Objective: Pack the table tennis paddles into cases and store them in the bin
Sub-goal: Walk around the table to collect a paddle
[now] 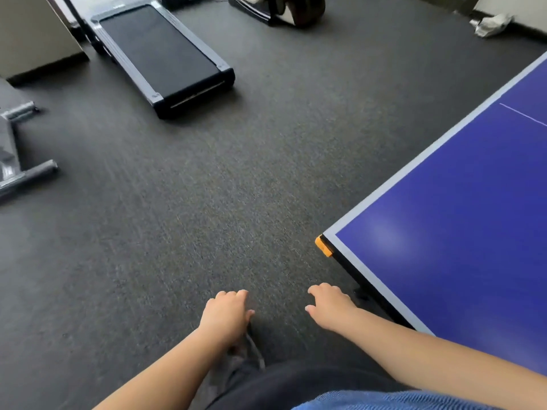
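Note:
No paddle, case or bin shows in the head view. My left hand (226, 313) hangs over the dark carpet at the lower middle, fingers loosely curled and holding nothing. My right hand (330, 304) is beside it to the right, palm down, fingers slightly apart and holding nothing, just left of the blue table tennis table (461, 220). The table's near corner carries an orange guard (323, 246).
A black treadmill (161, 54) lies on the carpet at the upper left. Grey metal equipment legs (20, 149) stand at the left edge. A dark machine (281, 8) sits at the top middle, and crumpled white material (492, 25) lies at the top right by the wall.

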